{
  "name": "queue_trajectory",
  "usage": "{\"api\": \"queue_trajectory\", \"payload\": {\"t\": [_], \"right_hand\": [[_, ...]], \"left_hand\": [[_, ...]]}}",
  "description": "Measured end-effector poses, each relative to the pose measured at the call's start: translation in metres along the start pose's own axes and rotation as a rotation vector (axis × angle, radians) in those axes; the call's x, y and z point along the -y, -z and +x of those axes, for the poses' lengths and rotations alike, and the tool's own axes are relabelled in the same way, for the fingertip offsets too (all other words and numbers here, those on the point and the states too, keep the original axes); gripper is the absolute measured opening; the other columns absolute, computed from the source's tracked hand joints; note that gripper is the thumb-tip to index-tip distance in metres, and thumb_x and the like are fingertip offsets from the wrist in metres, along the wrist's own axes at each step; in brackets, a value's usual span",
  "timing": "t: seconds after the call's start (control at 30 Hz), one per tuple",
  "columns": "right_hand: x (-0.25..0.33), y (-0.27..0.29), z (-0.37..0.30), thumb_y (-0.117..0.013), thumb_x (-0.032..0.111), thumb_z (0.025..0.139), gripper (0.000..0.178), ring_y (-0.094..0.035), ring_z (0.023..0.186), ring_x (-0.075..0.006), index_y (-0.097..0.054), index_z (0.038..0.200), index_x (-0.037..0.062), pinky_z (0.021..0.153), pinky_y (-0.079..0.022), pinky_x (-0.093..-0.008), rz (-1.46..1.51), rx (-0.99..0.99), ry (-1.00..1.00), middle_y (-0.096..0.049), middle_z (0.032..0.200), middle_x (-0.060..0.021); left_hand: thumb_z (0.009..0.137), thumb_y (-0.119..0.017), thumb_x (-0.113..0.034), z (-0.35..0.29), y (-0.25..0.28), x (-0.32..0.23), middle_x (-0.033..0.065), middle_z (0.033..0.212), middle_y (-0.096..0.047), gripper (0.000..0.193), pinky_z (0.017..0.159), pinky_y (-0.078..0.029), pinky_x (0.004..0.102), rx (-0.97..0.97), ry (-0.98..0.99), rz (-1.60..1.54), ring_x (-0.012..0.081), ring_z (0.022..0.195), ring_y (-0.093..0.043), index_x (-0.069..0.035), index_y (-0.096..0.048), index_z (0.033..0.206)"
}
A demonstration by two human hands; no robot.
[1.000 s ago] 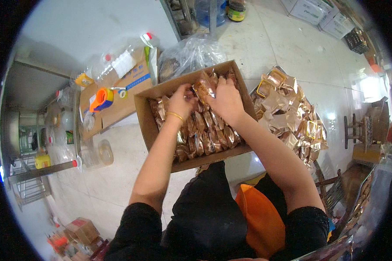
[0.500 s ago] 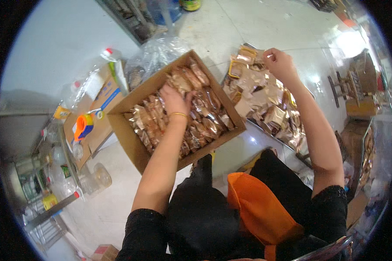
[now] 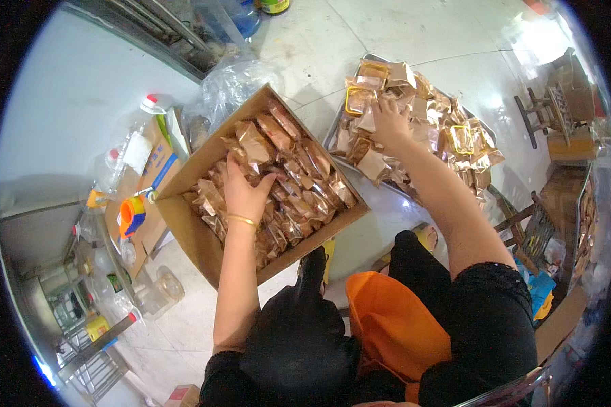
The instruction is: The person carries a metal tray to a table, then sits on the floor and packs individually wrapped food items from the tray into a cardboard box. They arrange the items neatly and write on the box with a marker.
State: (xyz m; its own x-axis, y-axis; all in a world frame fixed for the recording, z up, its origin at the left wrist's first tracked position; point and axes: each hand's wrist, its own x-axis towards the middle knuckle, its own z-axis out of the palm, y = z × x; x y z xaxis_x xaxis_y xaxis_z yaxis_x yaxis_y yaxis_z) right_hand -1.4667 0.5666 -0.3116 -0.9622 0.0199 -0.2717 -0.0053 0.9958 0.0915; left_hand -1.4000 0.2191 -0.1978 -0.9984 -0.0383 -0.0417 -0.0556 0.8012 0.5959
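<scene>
My left hand (image 3: pixel 245 192) is inside a cardboard box (image 3: pixel 190 245), its thumb held apart from the fingers. It rests against packets (image 3: pixel 252 144) in shiny brown-gold wrappers, which stand in close rows there. Over to the right, my right hand (image 3: pixel 392 130) lies with fingers spread on a heap of similar loose packets (image 3: pixel 424 139). The heap fills a metal tray (image 3: pixel 334 129), and some of its packets show yellow edges. Nothing shows gripped in either hand, though the left fingertips are partly hidden among the packets.
Clear plastic wrap (image 3: pixel 236 88) lies behind the box. On the left are a flattened carton (image 3: pixel 157 169), an orange-and-blue tape dispenser (image 3: pixel 132 216) and plastic bottles (image 3: pixel 163 285). A small wooden stool (image 3: pixel 542 112) stands at right. An orange cloth (image 3: pixel 394 325) hangs at my lap.
My right hand has come down from above the tray's far edge onto the heap, and its closed fingers have spread. The left hand has shifted toward the box's far left side. The view has moved slightly.
</scene>
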Motion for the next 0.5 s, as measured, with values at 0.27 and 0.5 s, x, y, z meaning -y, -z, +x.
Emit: {"api": "queue_trajectory", "payload": {"t": [0.27,0.5], "right_hand": [[-0.016,0.030,-0.001,-0.074,0.039,0.078,0.087,-0.038,0.134,-0.0339,-0.034,0.145,0.0023,0.103,-0.036,-0.0588,0.317,-0.275,-0.299,-0.042,0.141,-0.0178],[0.019,0.003,-0.120,-0.060,0.032,0.090,0.060,-0.048,0.119,-0.0395,-0.039,0.145,0.0243,0.093,-0.042,-0.0599,-0.115,-0.137,0.350,-0.042,0.138,-0.0217]], "left_hand": [[0.075,-0.081,-0.022,0.000,-0.009,-0.006,0.0288,0.130,-0.051,0.081,0.105,-0.039,0.0427,-0.002,0.059,-0.008,0.0424,0.120,-0.051,0.007,-0.040,0.138],[0.077,-0.078,-0.013,-0.011,-0.006,0.042,0.0185,0.116,-0.060,0.071,0.085,-0.051,0.0350,-0.013,0.021,-0.138,0.0257,0.102,-0.062,0.003,-0.041,0.136]]}}
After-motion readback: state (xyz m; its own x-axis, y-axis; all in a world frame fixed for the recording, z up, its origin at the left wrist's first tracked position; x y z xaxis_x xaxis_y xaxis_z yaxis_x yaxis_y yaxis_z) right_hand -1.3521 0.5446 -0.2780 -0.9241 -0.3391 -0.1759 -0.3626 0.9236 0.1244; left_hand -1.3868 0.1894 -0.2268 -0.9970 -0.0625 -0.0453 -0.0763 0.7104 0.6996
